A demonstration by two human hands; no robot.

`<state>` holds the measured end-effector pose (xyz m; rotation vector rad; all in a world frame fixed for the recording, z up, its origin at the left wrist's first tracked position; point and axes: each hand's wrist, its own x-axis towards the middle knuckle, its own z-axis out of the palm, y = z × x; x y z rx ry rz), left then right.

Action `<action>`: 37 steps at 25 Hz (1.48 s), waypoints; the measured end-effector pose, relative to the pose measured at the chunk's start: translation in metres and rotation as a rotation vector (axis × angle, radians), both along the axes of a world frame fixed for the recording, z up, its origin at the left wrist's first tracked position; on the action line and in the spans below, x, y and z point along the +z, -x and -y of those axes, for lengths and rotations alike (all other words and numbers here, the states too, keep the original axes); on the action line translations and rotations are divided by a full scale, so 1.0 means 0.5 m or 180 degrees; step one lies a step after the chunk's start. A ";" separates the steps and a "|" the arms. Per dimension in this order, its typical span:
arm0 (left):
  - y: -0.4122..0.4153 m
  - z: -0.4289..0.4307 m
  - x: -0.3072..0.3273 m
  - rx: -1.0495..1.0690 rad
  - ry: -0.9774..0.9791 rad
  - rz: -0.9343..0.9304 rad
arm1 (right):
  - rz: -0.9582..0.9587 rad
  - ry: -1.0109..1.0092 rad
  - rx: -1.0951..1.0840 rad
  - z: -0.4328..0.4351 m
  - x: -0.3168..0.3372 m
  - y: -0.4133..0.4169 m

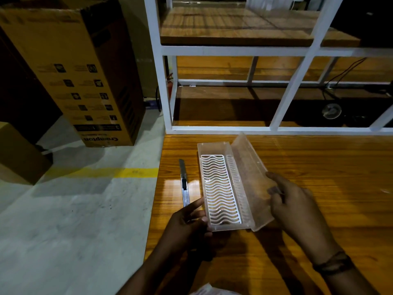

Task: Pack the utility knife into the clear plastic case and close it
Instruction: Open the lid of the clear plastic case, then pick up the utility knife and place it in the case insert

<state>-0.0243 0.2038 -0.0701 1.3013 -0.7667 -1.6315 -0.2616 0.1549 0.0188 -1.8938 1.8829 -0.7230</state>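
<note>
The clear plastic case (213, 148) lies open on the wooden table (319, 177), with a white wavy grid insert in its base. Its hinged lid (251, 167) is swung up and to the right. My right hand (289, 201) grips the lid's outer edge, thumb on top. My left hand (191, 220) holds the case's near left corner, its index finger pointing along the wall. The utility knife (184, 182), slim and grey with a black slider, rests on the table just left of the case, apart from it. Its near end lies close to my left fingers.
The table's left edge drops to a grey concrete floor with a yellow line (102, 173). A white metal frame with wooden shelves (234, 50) stands behind the table. Cardboard boxes (74, 71) stand at the left. Crumpled clear plastic (208, 290) shows at the bottom edge.
</note>
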 end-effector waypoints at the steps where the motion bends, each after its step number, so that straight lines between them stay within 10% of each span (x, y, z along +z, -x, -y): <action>1: 0.000 -0.001 0.001 0.0016 -0.0008 -0.0028 | 0.0019 -0.0036 -0.0113 0.010 -0.011 0.014; 21: -0.004 -0.009 0.014 0.0072 -0.0024 0.0150 | -0.1723 -0.1461 -0.0739 0.031 -0.168 0.067; 37: -0.052 0.040 -0.003 0.0442 0.0131 0.3569 | -0.0814 0.0157 0.0068 0.044 -0.094 -0.072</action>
